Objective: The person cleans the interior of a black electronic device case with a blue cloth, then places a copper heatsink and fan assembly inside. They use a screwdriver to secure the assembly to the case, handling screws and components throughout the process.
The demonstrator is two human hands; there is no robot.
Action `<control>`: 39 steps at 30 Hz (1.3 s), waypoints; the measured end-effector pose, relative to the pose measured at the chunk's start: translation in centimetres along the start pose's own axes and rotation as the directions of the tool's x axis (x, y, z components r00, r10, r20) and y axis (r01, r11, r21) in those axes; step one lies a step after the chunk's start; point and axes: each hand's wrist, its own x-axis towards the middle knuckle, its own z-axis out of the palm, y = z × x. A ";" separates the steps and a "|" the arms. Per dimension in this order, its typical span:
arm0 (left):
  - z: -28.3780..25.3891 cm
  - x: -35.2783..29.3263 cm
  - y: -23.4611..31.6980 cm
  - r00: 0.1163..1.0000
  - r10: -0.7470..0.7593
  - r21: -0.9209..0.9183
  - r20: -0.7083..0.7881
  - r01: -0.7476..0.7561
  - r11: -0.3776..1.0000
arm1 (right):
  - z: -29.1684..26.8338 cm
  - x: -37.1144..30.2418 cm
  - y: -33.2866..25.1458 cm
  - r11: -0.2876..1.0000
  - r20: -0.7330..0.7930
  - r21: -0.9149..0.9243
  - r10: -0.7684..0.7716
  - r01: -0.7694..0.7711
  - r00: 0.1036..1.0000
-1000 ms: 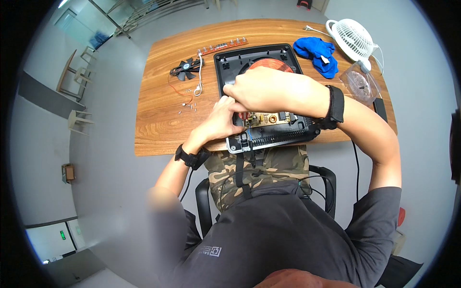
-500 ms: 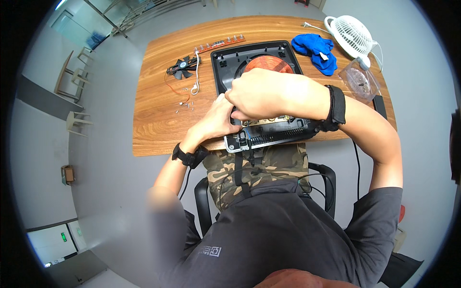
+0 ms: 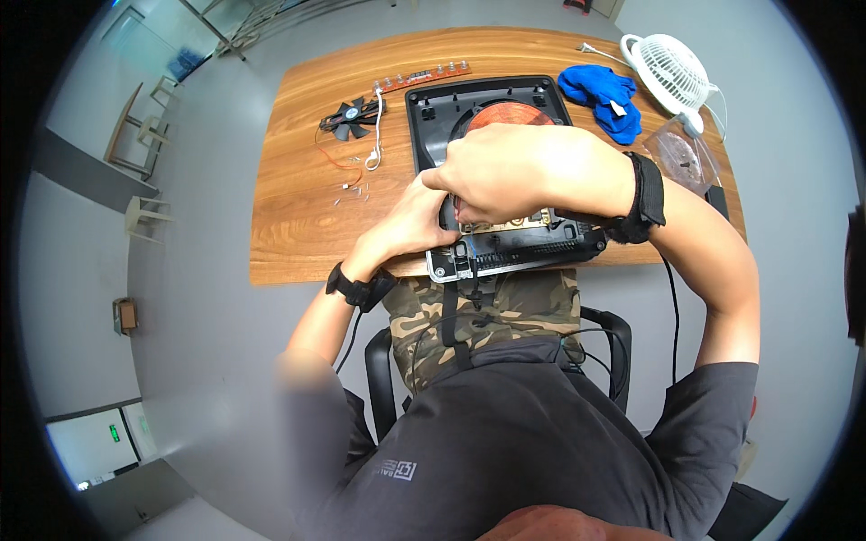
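Observation:
An opened induction cooker base, black plastic with a round copper coil, lies at the table's near edge. My left hand grips the left side of the base, its thumb inside near the front strip; the other fingertips are partly hidden. Above the base, my right hand reaches across to the left with closed fingers, next to my left hand's fingers. Whatever it pinches is covered by the hand. A tan circuit board shows partly below my right hand. Along the front runs a slotted black strip.
On the wooden table, a small black fan with orange wires, a white cable, several loose screws and a red terminal strip lie left. Right stand a blue cloth, white fan and clear plastic container.
The whole scene has shifted slightly as the head moved. My right hand has turned a little over the base, its fingers still closed. The left hand keeps its place on the base.

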 end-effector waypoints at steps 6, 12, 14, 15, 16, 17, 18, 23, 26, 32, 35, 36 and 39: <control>0.5 0.0 -0.7 0.993 0.101 0.057 -0.057 -0.098 0.994 | 0.0 1.6 0.6 0.994 0.042 0.033 0.099 -0.101 0.994; 0.7 0.3 -1.4 0.981 0.185 0.109 -0.062 -0.178 0.978 | -0.3 1.2 0.6 0.986 0.064 0.070 0.144 -0.148 0.988; 0.8 0.4 -1.6 0.979 0.194 0.138 -0.070 -0.183 0.973 | -0.1 1.1 0.7 0.985 0.038 0.078 0.151 -0.153 0.988; 0.7 0.4 -1.5 0.977 0.197 0.143 -0.078 -0.184 0.972 | -0.3 1.2 0.6 0.986 0.053 0.072 0.150 -0.154 0.987; 0.7 0.3 -1.4 0.983 0.169 0.131 -0.074 -0.158 0.979 | -0.5 1.2 0.6 0.986 0.069 0.066 0.150 -0.154 0.986; 0.7 0.4 -1.2 0.979 0.184 0.124 -0.084 -0.172 0.977 | -0.3 1.1 0.7 0.987 0.046 0.072 0.141 -0.144 0.989; 0.6 0.4 -1.2 0.978 0.186 0.119 -0.093 -0.175 0.977 | -0.4 1.2 0.8 0.985 0.057 0.073 0.150 -0.154 0.987; 0.5 0.4 -0.9 0.982 0.154 0.101 -0.112 -0.143 0.985 | -0.4 1.8 1.9 0.984 0.068 0.030 0.174 -0.176 0.982; 0.7 0.3 -1.2 0.984 0.136 0.081 -0.115 -0.127 0.989 | -0.5 1.9 2.0 0.984 0.063 0.000 0.178 -0.178 0.982; 0.5 0.4 -1.2 0.991 0.107 0.060 -0.078 -0.103 0.993 | 0.1 2.2 2.1 0.991 0.025 0.028 0.129 -0.130 0.991; 0.4 0.4 -0.8 0.990 0.112 0.052 -0.088 -0.108 0.993 | 0.4 2.2 2.2 0.989 0.000 0.064 0.130 -0.130 0.992; 0.4 0.4 -0.8 0.988 0.117 0.049 -0.096 -0.113 0.992 | 0.4 2.1 2.3 0.990 -0.012 0.070 0.124 -0.123 0.992; 0.7 0.4 -1.1 0.981 0.150 0.058 -0.124 -0.143 0.988 | 0.7 2.4 2.6 0.991 -0.012 0.049 0.123 -0.122 0.992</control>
